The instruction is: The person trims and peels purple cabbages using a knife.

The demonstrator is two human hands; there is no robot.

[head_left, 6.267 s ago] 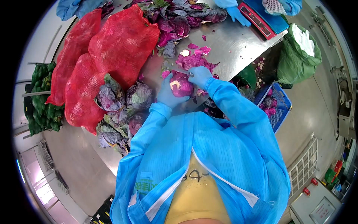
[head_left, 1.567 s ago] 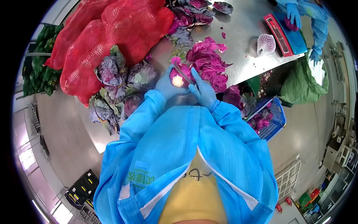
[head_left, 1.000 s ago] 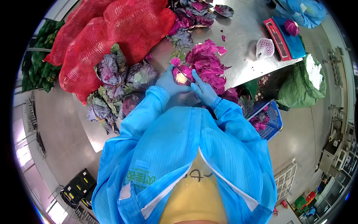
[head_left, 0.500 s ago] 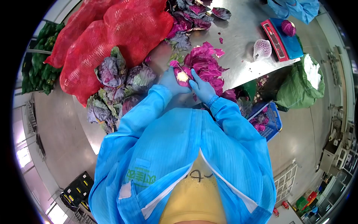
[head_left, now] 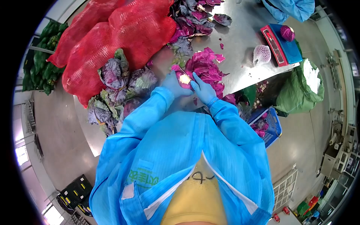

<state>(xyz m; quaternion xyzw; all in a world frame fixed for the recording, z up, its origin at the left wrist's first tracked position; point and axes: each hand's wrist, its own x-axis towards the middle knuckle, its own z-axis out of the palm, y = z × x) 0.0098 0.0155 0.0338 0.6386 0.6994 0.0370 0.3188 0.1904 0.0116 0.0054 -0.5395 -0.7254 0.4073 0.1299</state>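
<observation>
Cabbage [head_left: 183, 79]: small, purple, shiny, pale cut patch facing up, a bit of leaf sticking up at its top left. It's in the hands over the table [head_left: 240, 43], just left of the leaf pile [head_left: 208, 69]. Left hand [head_left: 173, 84] grasps it from the left and below. Right hand [head_left: 203, 91] grips the knife [head_left: 186, 72], handle hidden by the fingers; thin blade lies across the cabbage's upper right. Can't tell how deep the blade sits.

Versus the first frame: leaf pile is bigger, pale patch looks rounder and brighter. Net [head_left: 261, 55] was by the co-worker's hand, now on the table; a purple head [head_left: 287, 33] now sits on the scale [head_left: 280, 44]. Versus half a second ago: same hold, view slightly shifted.

Table's right edge slants from below the scale down toward the leaf pile, with green bag [head_left: 300, 92] and blue basket [head_left: 272, 129] past it. Whole heads [head_left: 114, 77] crowd the left forearm, red sacks [head_left: 127, 35] beyond them. Leaf pile is close beside the right hand. Widest open room: bare metal between leaf pile and net. Co-worker's sleeve [head_left: 294, 9] is at the far side, well apart from both hands.
</observation>
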